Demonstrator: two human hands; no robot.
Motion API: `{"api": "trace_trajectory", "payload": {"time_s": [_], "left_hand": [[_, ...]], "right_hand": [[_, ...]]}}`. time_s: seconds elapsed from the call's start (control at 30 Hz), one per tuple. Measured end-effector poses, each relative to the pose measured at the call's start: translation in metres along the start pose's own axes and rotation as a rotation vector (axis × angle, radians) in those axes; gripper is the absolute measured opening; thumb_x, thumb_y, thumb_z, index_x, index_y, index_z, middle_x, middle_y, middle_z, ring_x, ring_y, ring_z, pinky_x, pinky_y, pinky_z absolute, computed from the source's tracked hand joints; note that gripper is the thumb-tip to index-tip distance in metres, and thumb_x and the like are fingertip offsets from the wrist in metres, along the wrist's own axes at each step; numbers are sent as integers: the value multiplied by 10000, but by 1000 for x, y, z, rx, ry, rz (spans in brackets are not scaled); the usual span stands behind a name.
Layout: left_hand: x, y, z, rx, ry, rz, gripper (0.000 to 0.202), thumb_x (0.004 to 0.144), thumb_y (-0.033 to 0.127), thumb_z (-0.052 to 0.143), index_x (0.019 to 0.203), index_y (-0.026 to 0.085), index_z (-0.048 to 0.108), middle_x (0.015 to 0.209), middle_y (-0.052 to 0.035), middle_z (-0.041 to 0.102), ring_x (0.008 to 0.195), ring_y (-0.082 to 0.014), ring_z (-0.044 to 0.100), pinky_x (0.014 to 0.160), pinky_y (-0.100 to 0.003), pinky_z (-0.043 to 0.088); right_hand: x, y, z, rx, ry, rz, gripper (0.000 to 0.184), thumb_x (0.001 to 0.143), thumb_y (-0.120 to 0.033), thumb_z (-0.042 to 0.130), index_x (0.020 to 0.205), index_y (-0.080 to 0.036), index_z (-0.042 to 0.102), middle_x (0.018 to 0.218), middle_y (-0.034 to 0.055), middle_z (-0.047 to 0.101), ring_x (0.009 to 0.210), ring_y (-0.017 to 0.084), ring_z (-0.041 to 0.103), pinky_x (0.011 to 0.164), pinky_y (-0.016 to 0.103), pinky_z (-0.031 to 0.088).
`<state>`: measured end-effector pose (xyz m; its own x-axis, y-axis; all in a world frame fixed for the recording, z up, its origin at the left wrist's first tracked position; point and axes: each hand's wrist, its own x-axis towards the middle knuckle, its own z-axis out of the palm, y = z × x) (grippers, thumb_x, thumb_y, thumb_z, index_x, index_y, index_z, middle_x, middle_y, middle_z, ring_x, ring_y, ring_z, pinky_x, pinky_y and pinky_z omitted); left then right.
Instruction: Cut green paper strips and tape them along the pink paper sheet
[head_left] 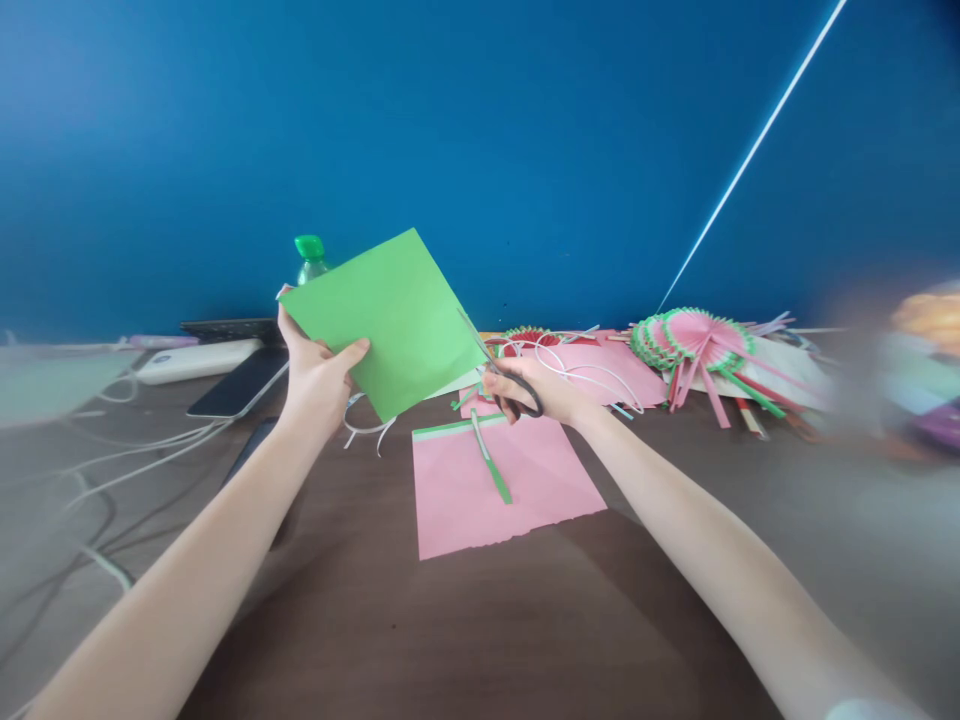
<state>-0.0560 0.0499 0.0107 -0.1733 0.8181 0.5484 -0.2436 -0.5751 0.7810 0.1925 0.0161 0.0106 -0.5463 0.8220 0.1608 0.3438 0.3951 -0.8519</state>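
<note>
A green sheet of paper (397, 320) is held up above the table, tilted, with its left edge in my left hand (315, 365). The left thumb lies on the front of the sheet while the other fingers are behind it. My right hand (536, 388) is closed around the dark handles of a pair of scissors (529, 390). The scissor blades meet the sheet's right edge; how far they are parted is hard to see. Below lies a pink sheet (487, 490) with a ragged front edge, and a narrow green strip (495, 470) rests on it.
Pleated pink-and-green paper fans (694, 345) with hanging strips lie at the back right. More pink paper (607, 370) and white cords sit behind my right hand. At left are a dark phone (236, 383), a white device (199, 361), cables and a green-capped bottle (310, 255). A blue wall (480, 150) stands behind.
</note>
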Motion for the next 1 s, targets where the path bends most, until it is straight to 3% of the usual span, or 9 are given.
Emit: {"api": "trace_trajectory", "payload": {"time_s": [0.33, 1.0], "left_hand": [[-2, 2, 2, 40, 12, -17, 822, 565, 15, 680, 1195, 318, 248, 1277, -19, 493, 1139, -215, 517, 991, -467, 432], [-2, -2, -1, 92, -6, -11, 794, 593, 71, 682, 1200, 345, 249, 1256, -3, 510, 1161, -229, 507, 984, -478, 442]], "right_hand": [[0, 0, 0, -60, 39, -1, 365, 817, -506, 491, 692, -169, 430, 450, -60, 457, 359, 52, 422, 377, 176, 300], [2, 7, 1, -83, 58, -15, 364, 810, -513, 492, 710, -165, 455, 469, -55, 458, 374, 65, 467, 388, 182, 341]]}}
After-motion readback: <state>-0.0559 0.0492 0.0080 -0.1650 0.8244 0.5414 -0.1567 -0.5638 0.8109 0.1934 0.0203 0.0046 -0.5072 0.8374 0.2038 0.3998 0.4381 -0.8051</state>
